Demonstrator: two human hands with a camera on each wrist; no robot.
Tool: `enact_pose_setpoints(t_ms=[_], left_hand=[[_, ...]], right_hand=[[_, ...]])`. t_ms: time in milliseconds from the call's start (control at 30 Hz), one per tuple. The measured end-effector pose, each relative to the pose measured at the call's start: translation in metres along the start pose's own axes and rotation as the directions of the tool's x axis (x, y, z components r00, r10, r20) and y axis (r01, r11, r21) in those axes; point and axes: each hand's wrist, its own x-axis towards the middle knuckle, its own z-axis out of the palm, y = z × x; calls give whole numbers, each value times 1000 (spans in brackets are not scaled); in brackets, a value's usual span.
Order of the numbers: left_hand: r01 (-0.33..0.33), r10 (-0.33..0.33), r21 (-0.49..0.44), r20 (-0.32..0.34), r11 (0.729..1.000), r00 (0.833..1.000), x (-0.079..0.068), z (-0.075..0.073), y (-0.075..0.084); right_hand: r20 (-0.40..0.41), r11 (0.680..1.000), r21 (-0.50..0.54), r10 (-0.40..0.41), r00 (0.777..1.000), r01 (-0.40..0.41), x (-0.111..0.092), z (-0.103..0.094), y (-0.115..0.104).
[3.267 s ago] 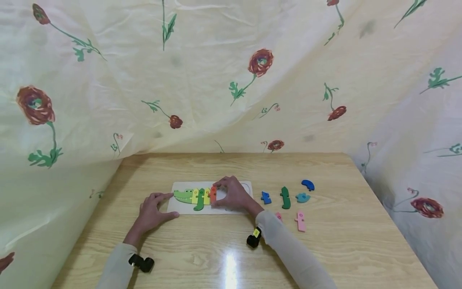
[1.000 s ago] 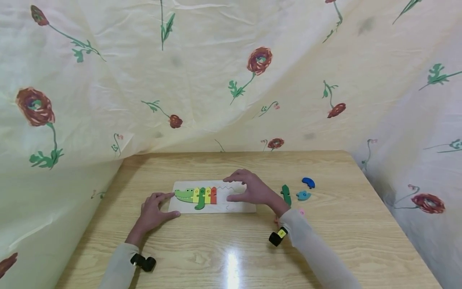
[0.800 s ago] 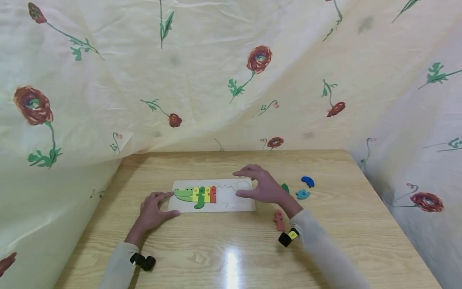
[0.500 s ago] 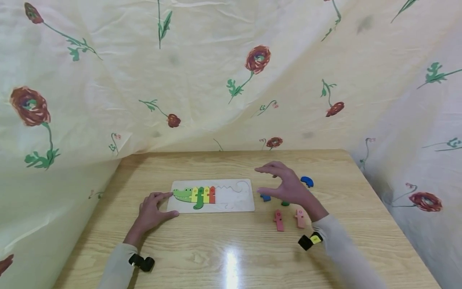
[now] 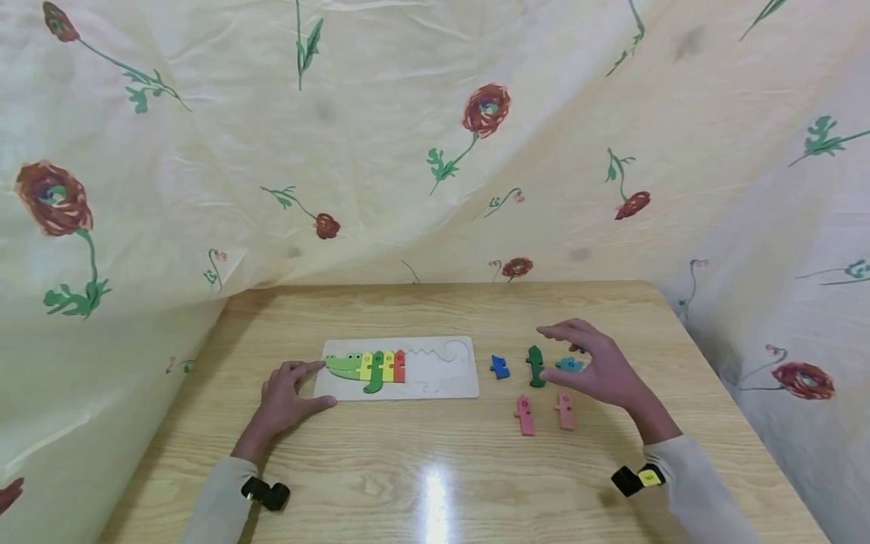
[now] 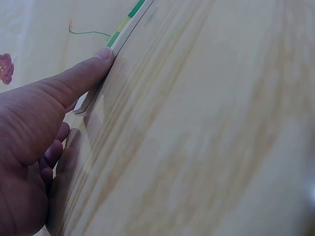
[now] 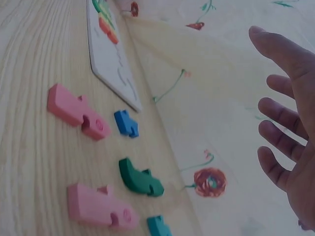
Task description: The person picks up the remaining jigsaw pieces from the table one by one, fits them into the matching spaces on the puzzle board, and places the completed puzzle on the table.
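A white puzzle board (image 5: 442, 374) lies on the table. Fitted on its left part is a crocodile's green head (image 5: 345, 367), followed by yellow, green and orange-red body pieces (image 5: 378, 368). My left hand (image 5: 282, 400) rests at the board's left end, thumb on the near edge and fingers at the left side. Spread and holding nothing, my right hand (image 5: 598, 370) hovers over the loose pieces at right. Near it are a dark green piece (image 7: 140, 179), a light blue piece (image 5: 569, 365) and a pink piece (image 5: 565, 412). The dark blue curved piece is hidden behind this hand.
Also loose are a small blue piece (image 5: 500, 367) beside the board and a darker pink piece (image 5: 524, 415) nearer the front. A flower-patterned cloth (image 5: 408, 151) hangs behind and beside the wooden table (image 5: 367, 461).
After leaving the orange-red piece in line on the board, my right hand has moved right, empty, to above the loose pieces. My left hand has stayed put.
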Motion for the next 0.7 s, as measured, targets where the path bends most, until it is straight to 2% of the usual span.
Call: enact_pose_setpoints(t_ms=[300,533,700], left_hand=[[5,-5,1,-5,1000,1000,0,-1,0],[5,-5,-12,-1,1000,1000,-1,0,2],[6,-6,-12,1,1000,1000,-2,0,3]], right_hand=[[-3,997,-27,76,997,-76,-28,-6,17],[74,983,-55,179,981,-175,-50,2,35],[91,980,-72,189,978,-183,-59,7,43]])
